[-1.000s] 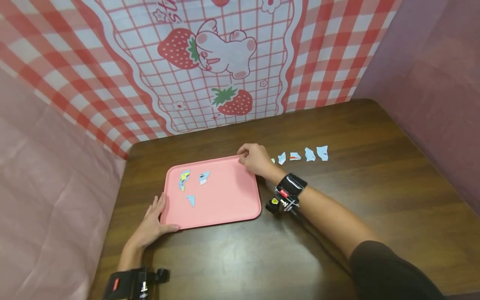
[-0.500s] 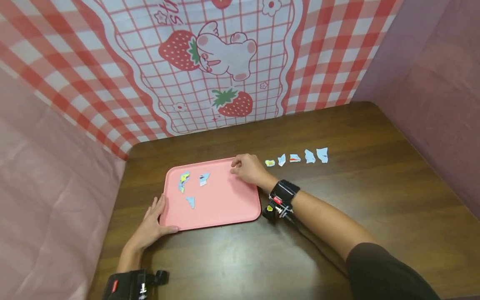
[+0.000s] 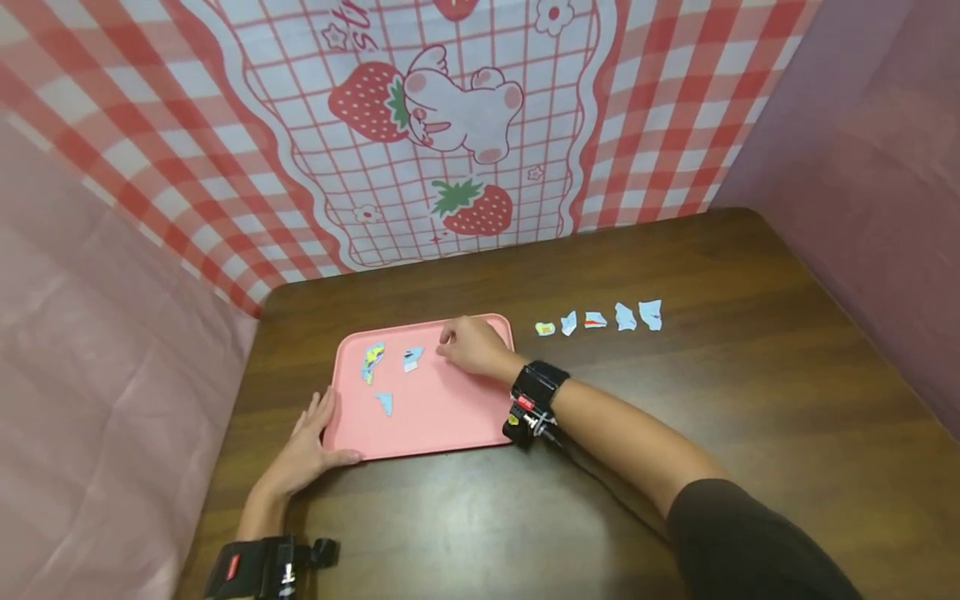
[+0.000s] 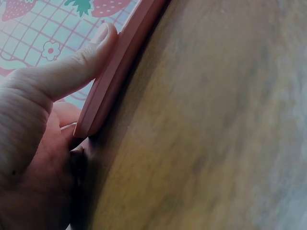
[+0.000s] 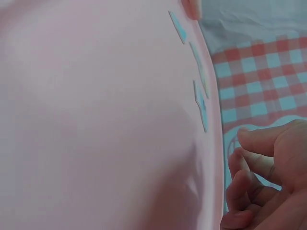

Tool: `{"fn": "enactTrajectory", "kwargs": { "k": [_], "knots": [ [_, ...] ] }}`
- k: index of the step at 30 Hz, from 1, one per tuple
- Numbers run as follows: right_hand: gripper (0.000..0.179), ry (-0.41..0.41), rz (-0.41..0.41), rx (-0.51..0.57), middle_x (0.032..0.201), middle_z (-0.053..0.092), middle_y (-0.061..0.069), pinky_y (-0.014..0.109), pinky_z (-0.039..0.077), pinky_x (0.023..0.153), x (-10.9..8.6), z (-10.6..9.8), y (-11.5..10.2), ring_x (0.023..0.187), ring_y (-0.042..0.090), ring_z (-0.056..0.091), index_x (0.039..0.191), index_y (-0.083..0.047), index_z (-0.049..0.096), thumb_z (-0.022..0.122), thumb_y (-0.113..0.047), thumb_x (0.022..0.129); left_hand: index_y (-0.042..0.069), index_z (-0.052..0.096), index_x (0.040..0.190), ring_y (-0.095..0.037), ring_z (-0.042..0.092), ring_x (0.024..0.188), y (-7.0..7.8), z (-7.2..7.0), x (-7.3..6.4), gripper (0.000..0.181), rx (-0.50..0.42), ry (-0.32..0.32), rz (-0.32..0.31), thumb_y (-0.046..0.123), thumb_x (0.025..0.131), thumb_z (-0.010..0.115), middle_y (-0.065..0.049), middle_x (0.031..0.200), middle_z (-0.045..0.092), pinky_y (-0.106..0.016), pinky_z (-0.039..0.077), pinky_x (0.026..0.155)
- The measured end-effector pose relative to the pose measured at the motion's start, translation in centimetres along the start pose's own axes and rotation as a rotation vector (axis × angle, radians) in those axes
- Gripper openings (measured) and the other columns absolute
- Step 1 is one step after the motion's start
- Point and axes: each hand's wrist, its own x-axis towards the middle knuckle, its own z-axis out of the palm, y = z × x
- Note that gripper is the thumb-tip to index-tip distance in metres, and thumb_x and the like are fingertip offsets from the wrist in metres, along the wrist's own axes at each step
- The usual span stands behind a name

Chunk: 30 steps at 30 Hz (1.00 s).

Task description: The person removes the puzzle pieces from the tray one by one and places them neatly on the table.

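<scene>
My left hand [image 3: 305,442] holds the near-left corner of a pink tray [image 3: 442,429], thumb along the front rim and fingers at the left side. In the left wrist view the thumb [image 4: 79,67] lies against the tray's rim. Three irregular picture pieces rest on the tray: a yellow-and-blue one [image 3: 372,360], a blue-and-white one [image 3: 412,358] and a plain light-blue one [image 3: 385,403]. My right hand [image 3: 474,344] hovers over the tray's far part, just right of the blue-and-white piece. Its fingers are loosely bent, and nothing shows between thumb and forefinger in the right wrist view.
To the tray's right, several more pieces lie in a row on the brown wooden table [image 3: 750,400], from a small yellow one [image 3: 544,329] to a light-blue one [image 3: 651,315]. A red-checked strawberry cloth [image 3: 480,208] hangs behind. A cable trails from the right wrist camera.
My right hand has moved left from the tray's far-right corner towards the blue-and-white piece, uncovering the small yellow piece on the table. The left hand, tray and pieces stay put.
</scene>
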Motion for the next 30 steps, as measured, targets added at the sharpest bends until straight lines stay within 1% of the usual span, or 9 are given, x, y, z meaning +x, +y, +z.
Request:
{"fn": "enactTrajectory", "kwargs": {
  "k": [3, 5, 9, 12, 16, 22, 27, 30],
  "knots": [
    [0.016, -0.027, 0.031, -0.021, 0.094, 0.074, -0.002, 0.031, 0.05, 0.071, 0.3, 0.9, -0.7, 0.083, 0.014, 0.064, 0.099, -0.013, 0.078, 0.074, -0.027, 0.092, -0.003, 0.013, 0.159, -0.043, -0.006, 0.152, 0.0, -0.1, -0.1, 0.12, -0.004, -0.009, -0.005, 0.037, 0.075, 0.089, -0.027, 0.164, 0.01, -0.063, -0.003, 0.118],
    [0.018, -0.044, 0.036, -0.032, 0.098, 0.074, -0.002, 0.031, 0.051, 0.071, 0.6, 1.4, -1.0, 0.085, 0.014, 0.064, 0.101, -0.014, 0.078, 0.072, -0.029, 0.093, -0.003, 0.013, 0.159, -0.043, -0.006, 0.152, 0.1, -0.1, -0.1, 0.12, 0.001, -0.007, -0.005, 0.037, 0.075, 0.089, -0.027, 0.164, 0.01, -0.062, -0.003, 0.118],
    [0.017, -0.068, 0.03, -0.031, 0.096, 0.073, -0.002, 0.03, 0.051, 0.069, 0.9, 2.2, -1.5, 0.082, 0.014, 0.064, 0.1, -0.012, 0.075, 0.071, -0.026, 0.09, -0.003, 0.012, 0.159, -0.042, -0.006, 0.152, 0.2, -0.2, -0.1, 0.121, 0.0, -0.008, -0.011, 0.036, 0.075, 0.089, -0.027, 0.164, 0.01, -0.062, -0.003, 0.118],
    [0.018, -0.067, 0.034, -0.032, 0.097, 0.072, -0.001, 0.032, 0.051, 0.07, 1.2, 2.7, -1.7, 0.083, 0.016, 0.063, 0.1, -0.012, 0.073, 0.072, -0.023, 0.086, -0.002, 0.012, 0.159, -0.041, -0.006, 0.152, 0.3, -0.3, 0.0, 0.121, -0.001, -0.013, -0.018, 0.037, 0.075, 0.09, -0.026, 0.164, 0.01, -0.062, -0.003, 0.119],
    [0.024, -0.061, 0.045, -0.052, 0.105, 0.072, 0.002, 0.035, 0.053, 0.074, 1.5, 3.2, -2.3, 0.088, 0.018, 0.064, 0.106, -0.011, 0.073, 0.074, -0.026, 0.087, -0.001, 0.012, 0.16, -0.041, -0.007, 0.152, 0.2, -0.4, 0.1, 0.121, 0.005, -0.014, -0.025, 0.038, 0.075, 0.089, -0.025, 0.165, 0.01, -0.062, -0.003, 0.118],
    [0.031, -0.053, 0.062, -0.092, 0.115, 0.071, 0.005, 0.038, 0.054, 0.082, 1.6, 3.8, -2.6, 0.1, 0.02, 0.065, 0.114, -0.012, 0.073, 0.076, -0.029, 0.088, -0.005, 0.014, 0.158, -0.043, -0.006, 0.152, 0.0, -0.2, 0.4, 0.12, -0.005, -0.023, 0.002, 0.036, 0.074, 0.089, -0.028, 0.164, 0.01, -0.062, -0.004, 0.118],
    [0.028, -0.05, 0.046, -0.115, 0.112, 0.068, 0.004, 0.036, 0.054, 0.08, 1.8, 4.3, -2.6, 0.099, 0.018, 0.063, 0.111, -0.014, 0.074, 0.077, -0.029, 0.087, -0.006, 0.015, 0.158, -0.044, -0.007, 0.152, -0.1, -0.1, 0.3, 0.121, -0.032, -0.011, -0.008, 0.035, 0.073, 0.09, -0.028, 0.163, 0.011, -0.063, -0.004, 0.118],
    [0.024, -0.04, 0.052, -0.098, 0.107, 0.066, 0.004, 0.036, 0.053, 0.078, 1.9, 4.4, -2.8, 0.096, 0.018, 0.061, 0.104, -0.013, 0.073, 0.079, -0.027, 0.085, -0.005, 0.015, 0.158, -0.042, -0.006, 0.152, -0.3, -0.1, 0.1, 0.121, -0.035, -0.001, -0.011, 0.037, 0.074, 0.09, -0.027, 0.164, 0.012, -0.062, -0.004, 0.118]
  ]
}}
